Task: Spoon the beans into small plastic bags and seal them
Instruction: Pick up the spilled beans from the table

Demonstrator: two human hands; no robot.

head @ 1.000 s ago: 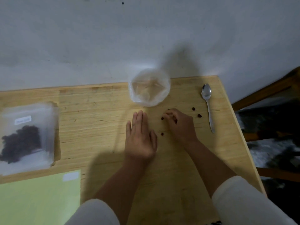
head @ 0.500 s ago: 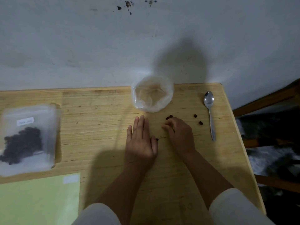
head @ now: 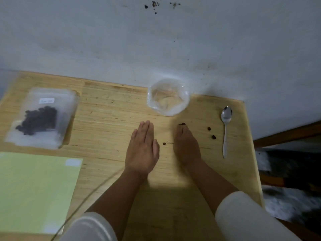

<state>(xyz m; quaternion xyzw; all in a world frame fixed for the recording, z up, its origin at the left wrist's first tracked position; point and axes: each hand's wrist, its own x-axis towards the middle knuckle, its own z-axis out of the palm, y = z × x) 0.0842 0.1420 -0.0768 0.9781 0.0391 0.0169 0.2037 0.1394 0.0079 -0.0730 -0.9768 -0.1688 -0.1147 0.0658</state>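
Table: one, wooden, filling the lower frame.
Green sheet: one, lower left.
Filled bag: one, beans inside, upper left.
Open bag: one, upper centre, seemingly empty.
Left hand: flat, fingers straight, holding nothing.
Right hand: fingertips bunched on stray beans; grip unclear.
Spoon: one, right, untouched.
Loose beans: about five; best swept together, then pinched up.

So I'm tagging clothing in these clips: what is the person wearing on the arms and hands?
Both hands are bare: the left hand and right hand show no gloves, and no rings or watch are visible. The forearms are uncovered. A white sleeve sits pushed up on the left arm, and a matching white sleeve on the right arm. No markings show on either.
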